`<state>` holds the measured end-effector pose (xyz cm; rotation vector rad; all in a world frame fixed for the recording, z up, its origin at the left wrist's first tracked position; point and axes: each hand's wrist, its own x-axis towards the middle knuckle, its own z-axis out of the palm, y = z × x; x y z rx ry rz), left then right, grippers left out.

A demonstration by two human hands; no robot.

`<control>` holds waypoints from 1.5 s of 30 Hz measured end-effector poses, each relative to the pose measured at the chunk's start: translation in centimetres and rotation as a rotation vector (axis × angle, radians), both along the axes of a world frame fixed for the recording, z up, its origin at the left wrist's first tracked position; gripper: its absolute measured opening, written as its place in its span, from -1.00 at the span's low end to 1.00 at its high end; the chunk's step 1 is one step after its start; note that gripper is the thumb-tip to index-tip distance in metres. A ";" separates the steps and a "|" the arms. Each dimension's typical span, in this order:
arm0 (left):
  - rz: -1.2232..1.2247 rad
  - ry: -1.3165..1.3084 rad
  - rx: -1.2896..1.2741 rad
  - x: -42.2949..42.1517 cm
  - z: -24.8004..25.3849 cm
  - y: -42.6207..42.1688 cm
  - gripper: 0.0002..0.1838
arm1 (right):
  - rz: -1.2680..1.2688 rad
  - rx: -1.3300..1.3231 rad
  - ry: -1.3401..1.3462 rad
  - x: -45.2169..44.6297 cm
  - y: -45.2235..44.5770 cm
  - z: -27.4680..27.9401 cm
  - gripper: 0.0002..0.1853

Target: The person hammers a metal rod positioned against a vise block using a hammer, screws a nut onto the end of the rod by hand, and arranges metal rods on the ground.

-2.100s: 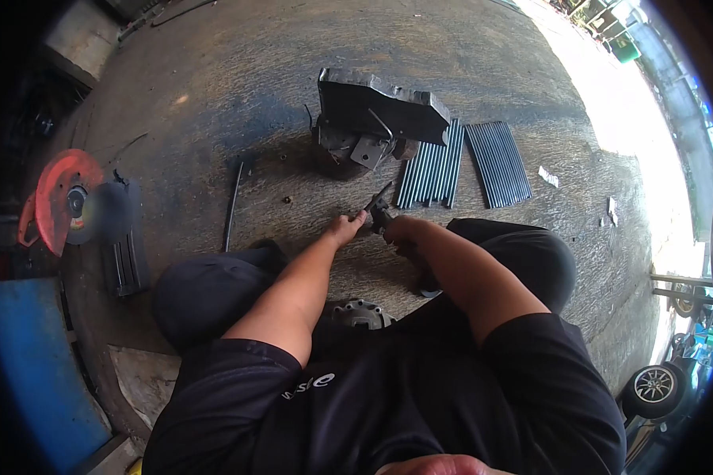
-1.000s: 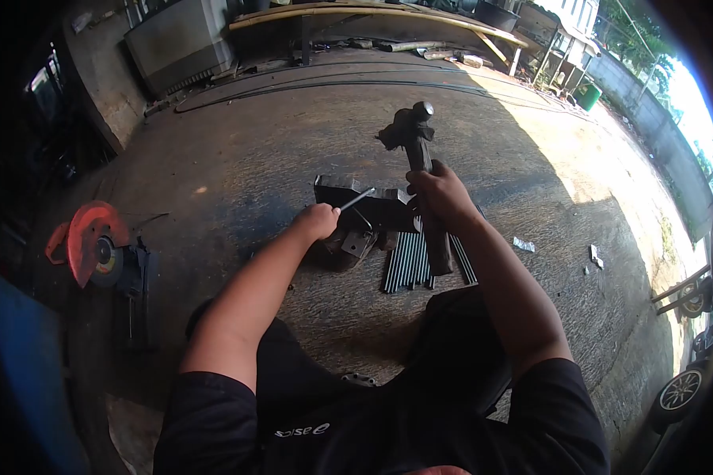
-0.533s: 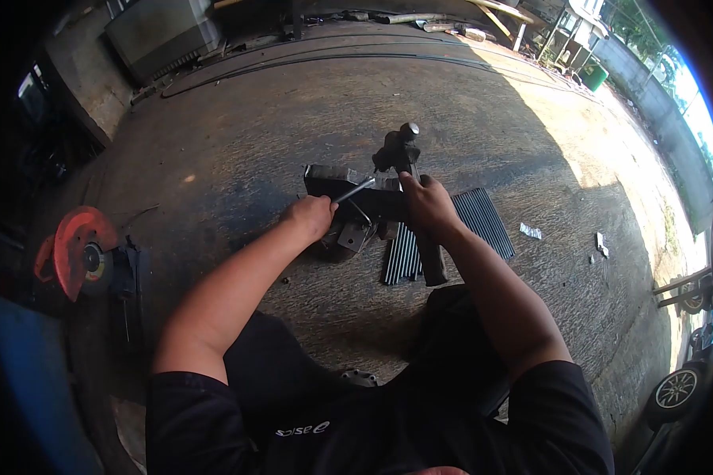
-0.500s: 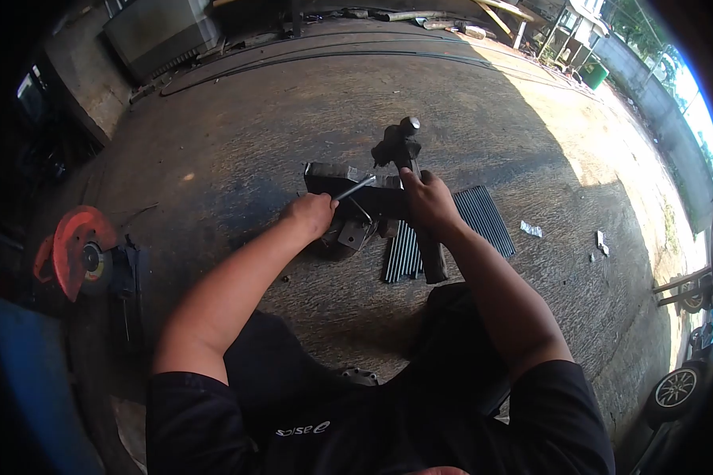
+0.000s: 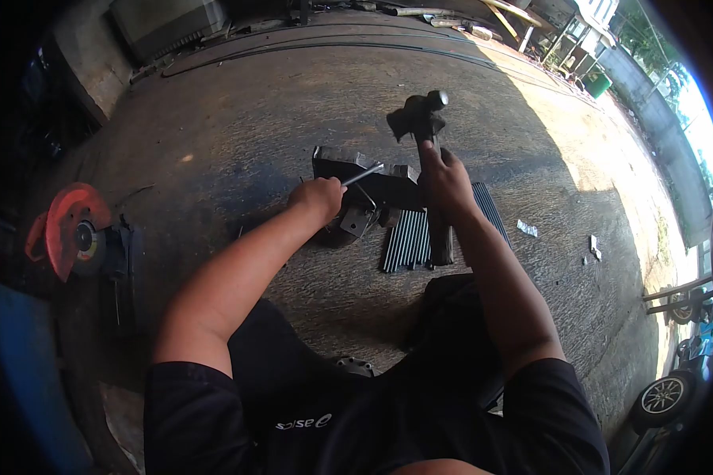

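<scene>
My left hand (image 5: 322, 198) is closed around a metal rod (image 5: 362, 175), whose bright end rests over a dark metal block (image 5: 342, 162). In my right hand (image 5: 449, 186) is a hammer (image 5: 420, 117), gripped by its handle with the head raised above and to the right of the block. Beneath the block, a metal bracket with a hole (image 5: 355, 222) is partly hidden. A bundle of cut metal rods (image 5: 406, 241) lies on the ground beside it, and more rods (image 5: 491, 212) lie right of my right hand.
A grinder with a red guard (image 5: 79, 229) stands at the left. Long rods (image 5: 333, 46) stretch across the concrete floor at the back. Scraps of foil (image 5: 528, 229) lie to the right, and a wheel (image 5: 662, 395) is at the lower right edge.
The hammer and my right hand have risen and shifted right, away from the block. My left hand still holds the rod at the block. The view has tilted slightly.
</scene>
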<state>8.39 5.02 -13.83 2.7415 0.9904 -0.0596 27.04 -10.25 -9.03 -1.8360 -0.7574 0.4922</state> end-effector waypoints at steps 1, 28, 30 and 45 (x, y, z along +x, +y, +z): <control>-0.006 -0.018 -0.014 0.0 -0.1 0.1 -0.63 | 0.005 -0.010 0.000 -0.2 0.0 0.7 -0.37; 0.002 -0.046 0.018 0.4 -1.9 -1.0 -0.63 | -0.077 -0.210 -0.002 0.1 1.1 0.1 -0.29; -0.002 -0.067 -0.003 0.1 -1.8 -1.0 -0.64 | -0.111 0.048 0.015 -0.2 0.9 1.3 -0.35; -0.078 -0.175 0.135 -0.5 -2.8 -1.2 -0.70 | 0.037 0.015 -0.055 -1.8 1.4 2.7 -0.38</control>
